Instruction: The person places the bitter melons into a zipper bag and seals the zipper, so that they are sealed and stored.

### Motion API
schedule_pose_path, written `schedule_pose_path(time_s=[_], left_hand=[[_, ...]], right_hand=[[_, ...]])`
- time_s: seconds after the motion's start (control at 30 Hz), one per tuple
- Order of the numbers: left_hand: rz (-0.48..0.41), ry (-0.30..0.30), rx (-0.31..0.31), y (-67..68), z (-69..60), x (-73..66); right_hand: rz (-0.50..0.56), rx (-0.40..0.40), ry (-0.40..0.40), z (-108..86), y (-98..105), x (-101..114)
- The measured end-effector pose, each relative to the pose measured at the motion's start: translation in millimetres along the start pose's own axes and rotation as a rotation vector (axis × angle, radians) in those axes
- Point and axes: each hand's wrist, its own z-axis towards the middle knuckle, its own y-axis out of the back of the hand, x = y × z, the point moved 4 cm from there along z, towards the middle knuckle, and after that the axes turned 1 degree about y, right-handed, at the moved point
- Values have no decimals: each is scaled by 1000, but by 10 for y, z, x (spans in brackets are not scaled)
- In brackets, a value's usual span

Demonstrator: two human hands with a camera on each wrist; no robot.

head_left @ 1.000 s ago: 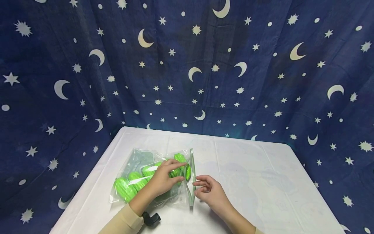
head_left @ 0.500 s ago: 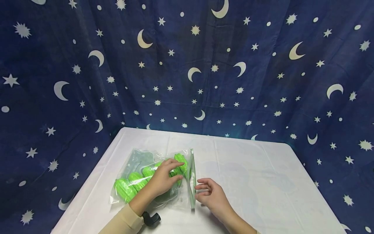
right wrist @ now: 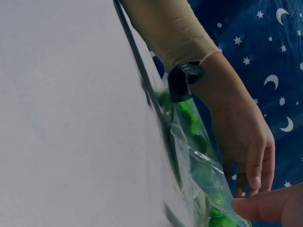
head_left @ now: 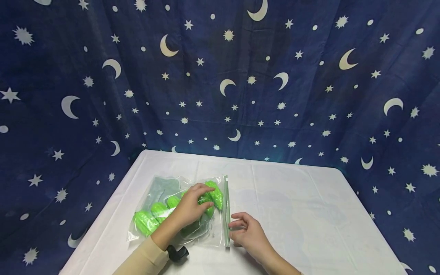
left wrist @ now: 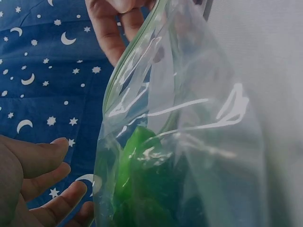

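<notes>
A clear zip bag (head_left: 215, 231) lies flat with several bright green, ridged, vegetable-like pieces (head_left: 144, 222) inside. Its greenish zip strip (head_left: 226, 208) is on the right side, the two edges nearly together. My left hand (head_left: 190, 206) is over the bag's middle, hiding some pieces; the left wrist view shows that hand (left wrist: 40, 177) with its fingers loosely extended and holding nothing. Beside the strip's near half is my right hand (head_left: 251, 235), fingers slightly bent. Its fingertips are at or very near the strip; whether they touch cannot be told. Its thumb (right wrist: 265, 206) shows in the right wrist view.
A white-covered table (head_left: 302, 214) carries the bag and extends to the right of it. Behind and at the sides hangs a dark blue curtain (head_left: 206, 88) with moons and stars. A black device (head_left: 177, 253) sits at my left wrist.
The bag's mouth, gaping a second ago with a green piece showing through it, has narrowed to a thin line. My right hand has shifted slightly nearer to me; my left hand slightly leftward.
</notes>
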Motion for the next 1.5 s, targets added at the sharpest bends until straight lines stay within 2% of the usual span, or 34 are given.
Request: schedule_pose_path(time_s=[0.3, 0.6, 0.87, 1.07, 1.37, 1.5], left_hand=[[-21, 1, -17, 57, 102, -18], [-36, 25, -24, 95, 245, -23], [-74, 37, -4, 131, 359, -10], [-66, 51, -1, 143, 441, 21], [-164, 90, 44, 149, 582, 66], [-179, 81, 60, 148, 648, 69]], right_hand=[[20, -20, -28, -10, -59, -53], [48, -100, 10, 7, -106, -56], [41, -148, 0, 20, -113, -62], [36, -148, 32, 12, -106, -68], [47, -145, 58, -6, -89, -67], [33, -155, 52, -2, -84, -77]])
